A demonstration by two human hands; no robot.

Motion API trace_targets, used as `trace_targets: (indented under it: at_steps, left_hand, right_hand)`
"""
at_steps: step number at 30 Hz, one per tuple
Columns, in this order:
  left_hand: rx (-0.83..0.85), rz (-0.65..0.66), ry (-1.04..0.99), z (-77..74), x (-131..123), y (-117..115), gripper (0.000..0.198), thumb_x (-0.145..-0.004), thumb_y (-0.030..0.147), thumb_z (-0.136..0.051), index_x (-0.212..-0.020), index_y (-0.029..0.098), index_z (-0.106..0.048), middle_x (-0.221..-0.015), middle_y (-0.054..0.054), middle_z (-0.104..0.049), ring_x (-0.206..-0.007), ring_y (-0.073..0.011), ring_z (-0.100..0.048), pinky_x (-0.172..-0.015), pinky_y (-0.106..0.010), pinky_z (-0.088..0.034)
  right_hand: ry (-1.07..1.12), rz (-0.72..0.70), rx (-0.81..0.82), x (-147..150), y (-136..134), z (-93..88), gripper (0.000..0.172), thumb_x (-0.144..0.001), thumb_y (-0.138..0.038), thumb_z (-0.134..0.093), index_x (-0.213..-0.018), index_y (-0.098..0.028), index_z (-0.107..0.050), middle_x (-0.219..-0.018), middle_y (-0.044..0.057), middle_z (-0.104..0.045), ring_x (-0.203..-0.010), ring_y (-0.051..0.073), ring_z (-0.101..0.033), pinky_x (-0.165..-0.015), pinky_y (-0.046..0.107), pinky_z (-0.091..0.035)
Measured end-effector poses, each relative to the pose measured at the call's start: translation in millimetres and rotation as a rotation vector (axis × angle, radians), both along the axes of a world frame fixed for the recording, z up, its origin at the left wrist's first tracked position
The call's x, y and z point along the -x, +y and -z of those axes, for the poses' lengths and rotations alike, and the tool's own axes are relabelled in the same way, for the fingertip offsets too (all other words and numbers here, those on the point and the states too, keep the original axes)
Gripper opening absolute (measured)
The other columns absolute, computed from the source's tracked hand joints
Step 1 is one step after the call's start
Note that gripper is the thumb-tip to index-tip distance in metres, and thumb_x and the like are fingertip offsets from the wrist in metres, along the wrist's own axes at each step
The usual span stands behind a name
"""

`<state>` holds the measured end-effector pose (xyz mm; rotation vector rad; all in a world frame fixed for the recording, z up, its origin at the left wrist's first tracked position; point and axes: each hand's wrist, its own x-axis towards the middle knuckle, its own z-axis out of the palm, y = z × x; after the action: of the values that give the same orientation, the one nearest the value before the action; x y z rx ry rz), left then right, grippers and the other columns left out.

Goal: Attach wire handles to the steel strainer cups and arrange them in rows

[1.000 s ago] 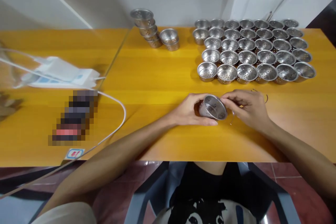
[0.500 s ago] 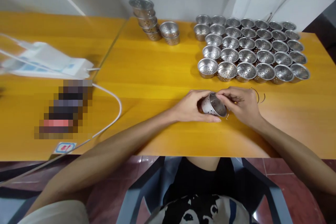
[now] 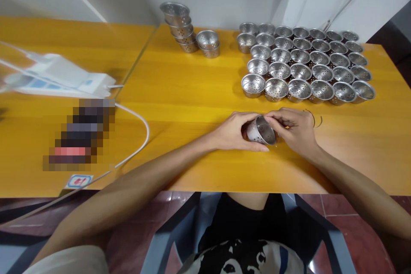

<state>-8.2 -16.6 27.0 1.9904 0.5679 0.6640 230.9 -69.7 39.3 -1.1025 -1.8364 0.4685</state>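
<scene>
My left hand [image 3: 237, 132] is wrapped around a small perforated metal cup [image 3: 257, 130], which lies tilted with its mouth to the right, just above or on the table. My right hand [image 3: 293, 126] is closed in a pinch, thumb and forefinger touching the upper rim of the cup. Whatever may be between those fingertips is too small to make out. Beside the right hand, thin dark curved strips [image 3: 318, 122] lie on the table, partly hidden by the hand.
Rows of perforated metal cups [image 3: 299, 90] stand upright at the back right. A leaning stack of cups [image 3: 181, 30] and a shorter stack [image 3: 208, 43] stand behind. On the left are a white power strip [image 3: 64, 78], a white cable [image 3: 146, 126] and a blurred-out object [image 3: 81, 132].
The view has shifted slightly. Both hands keep their hold at the cup, with hardly any visible movement of hands or cup.
</scene>
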Motion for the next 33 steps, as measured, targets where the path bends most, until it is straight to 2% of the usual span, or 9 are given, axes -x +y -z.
trace_targets:
  at_steps: [2,4,10,14,20,23,26,29,33]
  left_hand:
    - [0.027,0.014,-0.061,4.1,0,-1,0.081,-0.08,0.061,-0.104,-0.141,0.022,-0.067,-0.113,-0.008,-0.083,-0.1,-0.0269,-0.081,-0.091,-0.039,-0.063]
    - [0.011,0.014,-0.107,7.6,0,-1,0.086,-0.082,0.06,-0.103,-0.146,0.025,-0.058,-0.114,-0.007,-0.082,-0.095,-0.0245,-0.08,-0.087,-0.037,-0.063]
    - [-0.267,0.013,0.048,3.9,-1,-4,0.043,-0.092,0.055,-0.089,-0.105,0.024,-0.063,-0.099,-0.004,-0.078,-0.086,-0.0209,-0.074,-0.082,-0.034,-0.057]
    - [-0.282,0.009,0.023,-0.6,-2,-7,0.032,-0.092,0.046,-0.086,-0.103,0.024,-0.066,-0.096,-0.003,-0.079,-0.085,-0.0202,-0.074,-0.083,-0.034,-0.058]
    - [-0.121,-0.03,-0.022,-3.6,3,0,0.048,-0.088,0.047,-0.094,-0.122,0.02,-0.072,-0.104,-0.004,-0.083,-0.087,-0.0195,-0.077,-0.087,-0.034,-0.06]
    - [-0.016,0.013,-0.082,-4.5,7,5,0.051,-0.09,0.047,-0.095,-0.125,0.018,-0.072,-0.111,-0.007,-0.084,-0.093,-0.0202,-0.079,-0.089,-0.033,-0.062]
    - [0.006,0.034,-0.105,-3.5,9,7,0.046,-0.091,0.044,-0.095,-0.122,0.018,-0.073,-0.114,-0.008,-0.085,-0.096,-0.021,-0.08,-0.09,-0.034,-0.063]
    - [-0.029,0.019,-0.11,-2.2,8,3,0.051,-0.089,0.042,-0.096,-0.129,0.019,-0.073,-0.119,-0.011,-0.087,-0.1,-0.0233,-0.083,-0.095,-0.037,-0.065]
    - [-0.158,0.032,-0.093,-3.1,8,-9,0.052,-0.084,0.041,-0.095,-0.127,0.021,-0.074,-0.119,-0.01,-0.088,-0.101,-0.0263,-0.085,-0.095,-0.04,-0.067]
  right_hand:
    - [0.03,0.01,0.027,1,0,0.9,0.013,-0.107,-0.031,-0.081,-0.101,-0.024,-0.091,-0.084,0.002,-0.085,-0.067,0.016,-0.073,-0.067,0.03,-0.058]
    - [0.088,0.021,0.079,2,-1,2.9,0.013,-0.106,-0.032,-0.082,-0.101,-0.023,-0.09,-0.083,0.002,-0.084,-0.066,0.015,-0.072,-0.065,0.03,-0.057]
    - [0.279,0.03,0.305,11,-7,10.2,0.018,-0.102,-0.039,-0.083,-0.102,-0.021,-0.083,-0.074,0.0,-0.077,-0.053,0.012,-0.063,-0.051,0.027,-0.045]
    - [0.381,0.01,0.32,14,-6,7.7,0.026,-0.102,-0.048,-0.087,-0.107,-0.022,-0.082,-0.073,-0.001,-0.073,-0.055,0.012,-0.061,-0.051,0.026,-0.044]
    - [0.369,-0.303,0.465,-4,3,-4.0,0.052,-0.111,-0.069,-0.072,-0.095,-0.022,-0.085,-0.078,0.003,-0.081,-0.047,0.009,-0.049,-0.045,0.027,-0.038]
    - [0.452,-0.43,0.551,-10,5,-4.7,0.053,-0.116,-0.07,-0.062,-0.12,-0.023,-0.085,-0.096,0.007,-0.087,-0.054,0.012,-0.057,-0.045,0.028,-0.035]
    - [0.521,-0.375,0.513,-12,8,0.0,0.045,-0.111,-0.062,-0.075,-0.141,-0.029,-0.074,-0.097,0.002,-0.085,-0.054,0.011,-0.053,-0.048,0.028,-0.037]
    - [0.5,-0.205,0.463,-14,11,7.1,0.043,-0.111,-0.064,-0.076,-0.136,-0.03,-0.07,-0.08,-0.004,-0.075,-0.047,0.01,-0.044,-0.046,0.028,-0.035]
    - [0.253,-0.063,0.402,-18,10,10.1,0.036,-0.118,-0.054,-0.066,-0.144,-0.03,-0.072,-0.079,-0.004,-0.07,-0.049,0.01,-0.044,-0.047,0.026,-0.036]
